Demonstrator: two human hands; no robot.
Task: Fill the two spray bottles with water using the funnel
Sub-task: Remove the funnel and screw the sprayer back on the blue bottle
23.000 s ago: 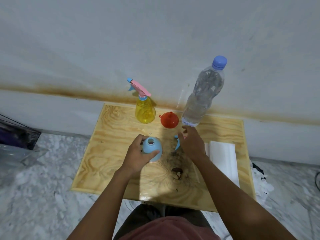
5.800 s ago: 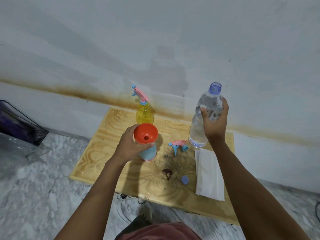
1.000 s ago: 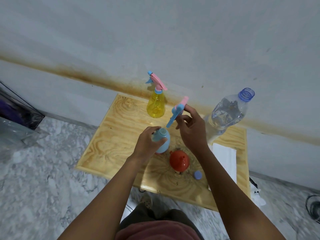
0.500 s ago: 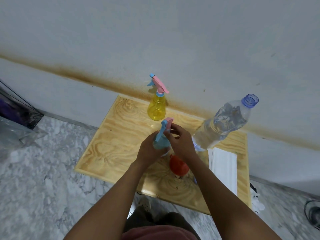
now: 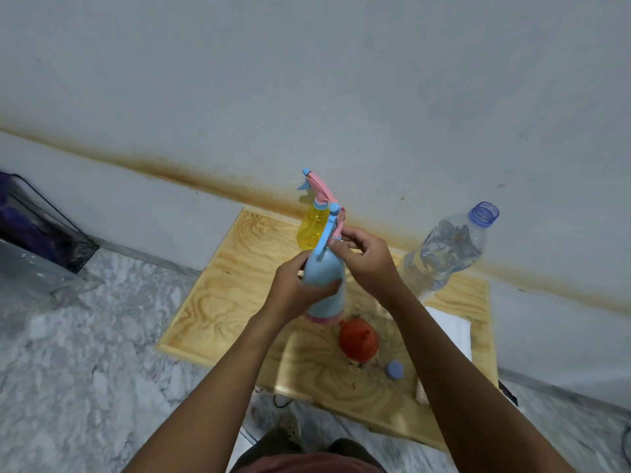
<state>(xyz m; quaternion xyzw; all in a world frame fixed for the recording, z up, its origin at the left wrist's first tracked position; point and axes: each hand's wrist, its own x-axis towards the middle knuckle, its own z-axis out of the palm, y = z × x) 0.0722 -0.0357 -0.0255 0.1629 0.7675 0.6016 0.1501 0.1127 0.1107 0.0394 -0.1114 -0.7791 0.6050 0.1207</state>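
My left hand [image 5: 296, 289] grips the body of the blue spray bottle [image 5: 324, 273], lifted above the wooden board [image 5: 235, 274]. My right hand [image 5: 364, 257] pinches the bottle's pink and blue spray head [image 5: 331, 227] at the neck. The yellow spray bottle [image 5: 312, 227] with its spray head on stands at the back of the board, behind the blue one. The orange funnel [image 5: 358, 340] lies mouth down on the board below my hands. The clear water bottle [image 5: 447, 250] stands uncapped at the right, and its blue cap [image 5: 395, 369] lies near the funnel.
A folded white cloth [image 5: 450, 336] lies on the board's right side. The board rests on a marble floor [image 5: 85, 353] against a stained wall. A dark bag and clear plastic [image 5: 37, 240] sit at the far left.
My right hand brought the spray head down onto the blue bottle's neck. Both hands have since raised the bottle off the board.
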